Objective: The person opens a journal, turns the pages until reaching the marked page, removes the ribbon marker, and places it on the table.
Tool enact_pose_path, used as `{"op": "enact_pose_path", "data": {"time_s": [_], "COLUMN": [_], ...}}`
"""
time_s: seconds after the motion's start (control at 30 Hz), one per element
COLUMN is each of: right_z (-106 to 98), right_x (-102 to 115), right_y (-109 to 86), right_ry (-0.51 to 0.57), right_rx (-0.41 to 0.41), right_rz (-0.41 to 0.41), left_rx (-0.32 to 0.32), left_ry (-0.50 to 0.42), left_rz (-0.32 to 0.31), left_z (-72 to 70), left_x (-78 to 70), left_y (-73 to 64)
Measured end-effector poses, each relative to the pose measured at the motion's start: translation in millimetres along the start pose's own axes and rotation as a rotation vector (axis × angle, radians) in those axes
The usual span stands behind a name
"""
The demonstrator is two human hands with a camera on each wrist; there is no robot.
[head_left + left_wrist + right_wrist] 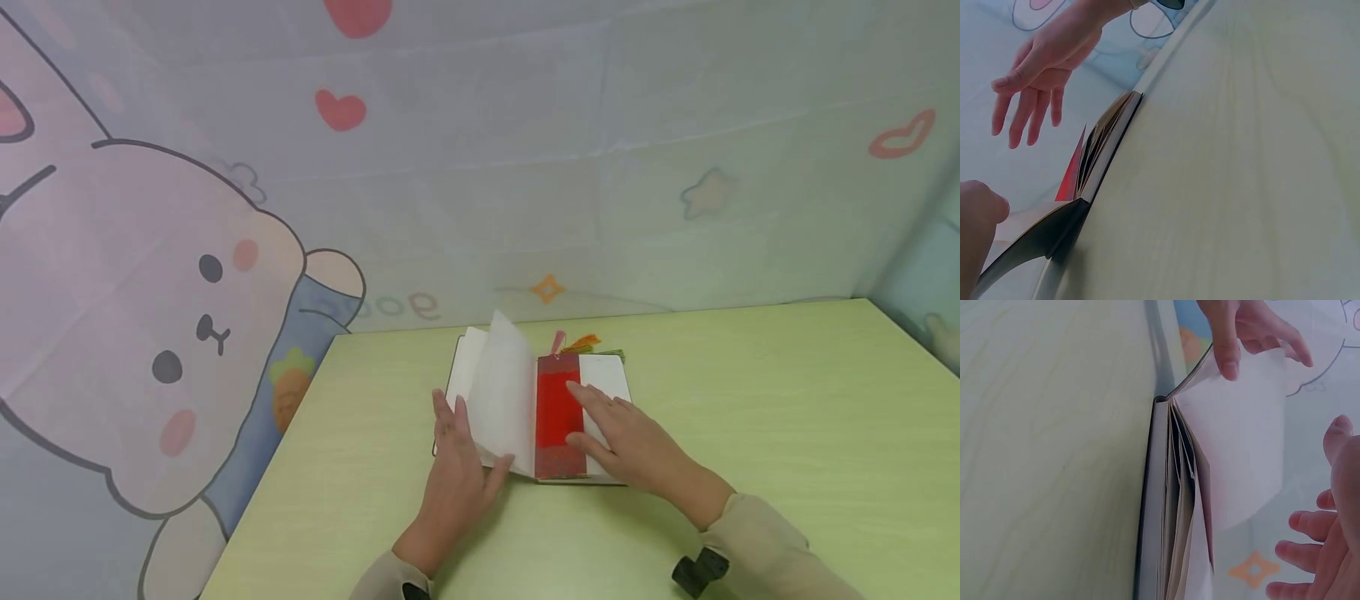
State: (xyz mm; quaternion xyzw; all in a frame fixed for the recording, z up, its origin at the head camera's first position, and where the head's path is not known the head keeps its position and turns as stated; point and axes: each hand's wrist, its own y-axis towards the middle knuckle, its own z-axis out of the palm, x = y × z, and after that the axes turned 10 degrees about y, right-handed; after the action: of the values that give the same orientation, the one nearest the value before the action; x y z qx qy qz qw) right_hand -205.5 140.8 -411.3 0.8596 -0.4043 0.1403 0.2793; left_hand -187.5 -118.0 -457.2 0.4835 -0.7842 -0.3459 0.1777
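An open notebook with a dark cover lies on the table, and one white page stands up from its middle. Along the inner side of its right half is a red strip with darker ends. My left hand rests at the left half, fingers straight, its thumb by the lower edge of the raised page. In the right wrist view that thumb lies against the page. My right hand hovers over the right half with fingers spread, fingertips at the strip's edge, nothing in its grasp.
Pink, orange and green tassels stick out past the notebook's top edge. The pale yellow-green table ends at a cloth backdrop printed with a rabbit and hearts. Each wrist wears a dark device.
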Motion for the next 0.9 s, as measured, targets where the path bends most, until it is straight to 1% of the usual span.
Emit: {"op": "enact_pose_path", "data": {"time_s": [0.07,0.13,0.23,0.3,0.4,0.5,0.63,0.73,0.83,0.9], "right_z": [0,0,-3,-4,-5,-4,-3,-4,-5,-5], "right_x": [-1,-3,-5,-5,-6,-11,-20,-27,-31,-32], "right_y": [0.1,0.5,1.9,3.3,4.5,5.7,8.9,13.5,18.9,22.4], "right_ry": [0.007,0.014,0.032,0.067,0.141,0.203,0.261,0.295,0.310,0.312], "right_rx": [0.002,-0.002,-0.008,-0.007,-0.004,-0.015,-0.065,-0.105,-0.131,-0.129], "right_rz": [0.040,0.078,0.133,0.185,0.255,0.291,0.299,0.317,0.352,0.377], "left_rx": [-0.013,-0.017,-0.003,-0.004,-0.007,-0.005,0.046,0.098,0.178,0.249], "left_ry": [0.010,0.040,0.097,0.127,0.141,0.182,0.287,0.363,0.410,0.411], "left_rz": [0.008,0.017,0.026,0.037,0.044,0.056,0.058,0.046,0.028,0.010], "left_z": [0.2,0.3,0.1,0.4,0.3,0.6,-1.2,-2.2,-2.8,-2.9], "left_x": [0.5,0.9,1.3,1.7,1.9,1.4,-0.4,-1.8,-2.9,-3.1], "left_y": [0.5,0.9,0.5,-0.1,-1.5,-1.2,0.4,1.6,2.6,3.0]}}
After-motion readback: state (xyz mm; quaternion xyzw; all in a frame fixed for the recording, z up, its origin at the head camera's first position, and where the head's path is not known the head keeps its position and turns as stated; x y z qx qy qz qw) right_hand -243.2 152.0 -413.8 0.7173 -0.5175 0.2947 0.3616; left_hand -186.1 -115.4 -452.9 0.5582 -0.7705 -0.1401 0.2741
